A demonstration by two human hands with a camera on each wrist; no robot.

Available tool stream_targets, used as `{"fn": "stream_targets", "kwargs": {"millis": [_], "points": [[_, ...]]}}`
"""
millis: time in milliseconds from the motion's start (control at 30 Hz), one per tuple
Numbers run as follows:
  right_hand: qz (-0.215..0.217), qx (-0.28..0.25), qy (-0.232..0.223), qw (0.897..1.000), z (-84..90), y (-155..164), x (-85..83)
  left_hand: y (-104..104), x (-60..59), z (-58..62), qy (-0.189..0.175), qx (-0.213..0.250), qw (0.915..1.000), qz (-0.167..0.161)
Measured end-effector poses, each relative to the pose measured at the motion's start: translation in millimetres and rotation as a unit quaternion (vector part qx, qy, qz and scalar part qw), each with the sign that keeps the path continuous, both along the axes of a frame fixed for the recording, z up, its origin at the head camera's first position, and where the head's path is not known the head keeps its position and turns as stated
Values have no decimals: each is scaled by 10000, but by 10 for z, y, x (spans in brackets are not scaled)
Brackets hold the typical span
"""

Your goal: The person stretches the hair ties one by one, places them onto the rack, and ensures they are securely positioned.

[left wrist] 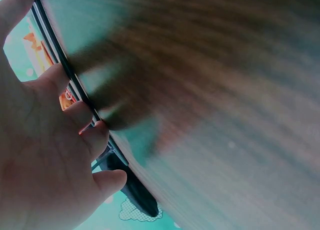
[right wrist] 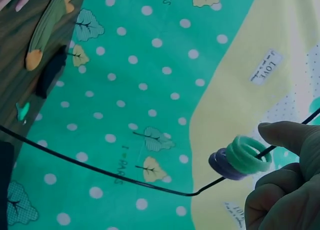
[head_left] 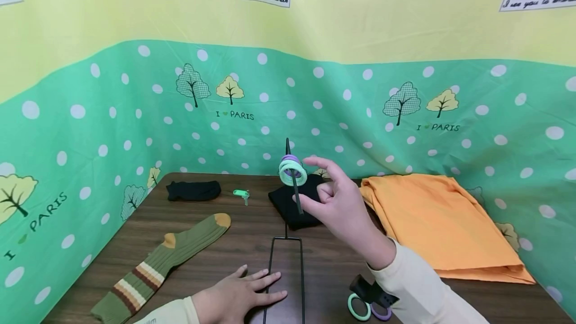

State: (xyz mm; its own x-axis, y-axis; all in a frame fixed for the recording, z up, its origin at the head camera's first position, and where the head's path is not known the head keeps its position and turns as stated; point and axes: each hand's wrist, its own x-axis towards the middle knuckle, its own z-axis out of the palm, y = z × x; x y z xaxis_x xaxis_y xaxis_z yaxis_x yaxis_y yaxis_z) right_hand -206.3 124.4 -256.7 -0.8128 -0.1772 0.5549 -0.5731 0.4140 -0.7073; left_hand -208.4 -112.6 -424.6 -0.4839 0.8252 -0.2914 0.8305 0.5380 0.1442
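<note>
A green ring (head_left: 293, 173) and a purple ring (head_left: 290, 159) sit threaded on the upright rod of a black wire stand (head_left: 288, 244), at the centre of the frame. The right hand (head_left: 335, 200) is raised beside the rod, forefinger extended to the green ring, the other fingers curled, gripping nothing. The left hand (head_left: 238, 294) lies flat, fingers straight, pressing on the stand's base on the surface (head_left: 216, 259). Two more rings (head_left: 366, 308) lie at lower right. A striped sock (head_left: 159, 264) lies lower left, an orange cloth (head_left: 441, 224) to the right.
</note>
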Motion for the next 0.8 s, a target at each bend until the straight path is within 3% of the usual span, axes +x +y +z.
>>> {"fn": "stream_targets", "kwargs": {"millis": [267, 433, 800], "points": [[68, -322, -747, 9967, -94, 153, 25, -11, 4, 41, 68, -73, 9999, 133], [78, -189, -1217, 9924, -220, 255, 47, 5, 7, 42, 91, -162, 9997, 156], [79, -132, -2226, 9748, -514, 427, 87, 4, 12, 9, 12, -93, 9998, 153]]}}
